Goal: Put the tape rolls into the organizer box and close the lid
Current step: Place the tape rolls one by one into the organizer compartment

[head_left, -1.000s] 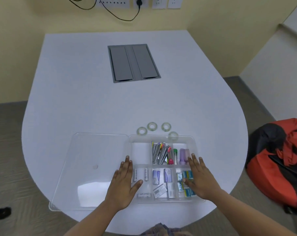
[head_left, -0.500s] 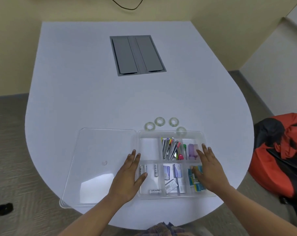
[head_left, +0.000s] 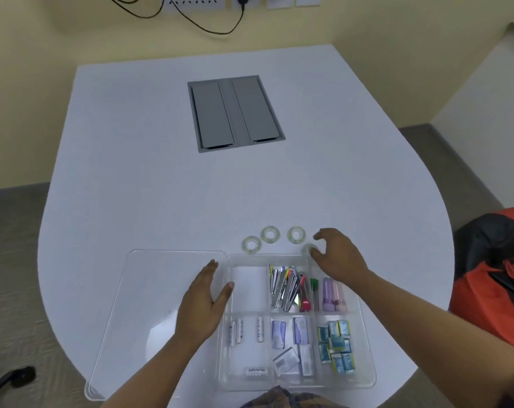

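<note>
A clear organizer box (head_left: 364, 375) sits at the table's near edge, its clear lid (head_left: 149, 293) lying flat and open to the left. Three pale green tape rolls (head_left: 252, 244) (head_left: 270, 233) (head_left: 296, 234) lie on the table just behind the box. A fourth tape roll (head_left: 308, 248) sits at the box's far rim, with my right hand (head_left: 338, 257) curled around it, thumb and fingertips touching it. My left hand (head_left: 202, 307) rests flat with fingers apart across the hinge between lid and box. The far-left compartment (head_left: 249, 290) holds nothing.
Other compartments hold clips, markers, batteries, small boxes and packets. A grey cable hatch (head_left: 235, 113) is set into the white table (head_left: 132, 172) farther back. A red and black backpack (head_left: 497, 275) sits to the right, off the table.
My right hand has left the box's right compartments and reached forward to the rightmost tape roll. My left hand slid slightly up along the hinge. The camera view shifted.
</note>
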Demonstrator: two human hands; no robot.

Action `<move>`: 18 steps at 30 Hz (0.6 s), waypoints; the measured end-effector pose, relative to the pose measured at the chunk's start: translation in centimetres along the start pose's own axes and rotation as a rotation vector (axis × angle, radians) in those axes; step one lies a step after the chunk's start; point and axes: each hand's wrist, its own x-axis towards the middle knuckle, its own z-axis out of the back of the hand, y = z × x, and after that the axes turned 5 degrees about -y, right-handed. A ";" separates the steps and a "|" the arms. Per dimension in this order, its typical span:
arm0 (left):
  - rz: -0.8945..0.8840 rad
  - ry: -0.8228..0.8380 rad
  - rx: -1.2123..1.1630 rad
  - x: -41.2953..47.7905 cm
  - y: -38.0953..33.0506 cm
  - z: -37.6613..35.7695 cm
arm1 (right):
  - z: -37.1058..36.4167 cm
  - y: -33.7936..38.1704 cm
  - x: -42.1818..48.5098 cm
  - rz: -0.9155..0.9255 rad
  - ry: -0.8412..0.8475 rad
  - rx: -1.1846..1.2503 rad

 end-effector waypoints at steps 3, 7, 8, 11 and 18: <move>0.060 -0.079 -0.055 0.7 1.1 0.0 | -0.2 -0.3 2.9 -0.111 0.066 -0.051; 0.099 -0.124 0.192 1.3 3.7 -0.4 | -1.1 -0.6 6.0 -0.258 0.188 -0.131; 0.112 -0.084 0.282 1.0 4.5 -0.5 | -1.2 -0.7 6.3 -0.298 0.221 -0.135; 0.185 0.047 0.424 0.1 6.7 -1.2 | -1.8 -0.7 6.8 -0.365 0.275 -0.147; 0.222 0.127 0.555 0.3 8.3 -2.7 | -2.8 -0.1 7.7 -0.434 0.319 -0.209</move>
